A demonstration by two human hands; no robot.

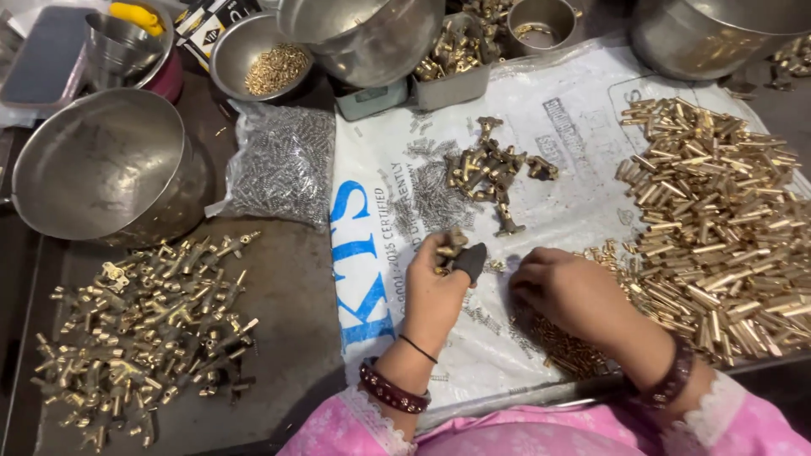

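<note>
A white printed sack sheet (557, 152) covers the middle of the dark metal work table (287, 312). On the sheet's right side lies a broad heap of short brass tubes (718, 211), well apart from a second wide spread of assembled brass fittings (144, 329) on the bare table at the left. Above that spread a large steel bowl (101, 165) sits tilted, and beside it a clear bag of small silvery springs (283, 165) rests at the sheet's edge. A smaller steel bowl of tiny brass bits (262, 55) stands further back. A small cluster of brass valve bodies (490, 169) lies on the sheet's centre. Nearest the camera, the left hand (435, 291) is clenched around one brass fitting (450, 245), raised just above the sheet, with a dark finger guard (470, 260) on its thumb. The right hand (562, 291) rests palm-down with curled fingers on a scatter of small brass pins (566, 346); whether it grasps any cannot be told.
</note>
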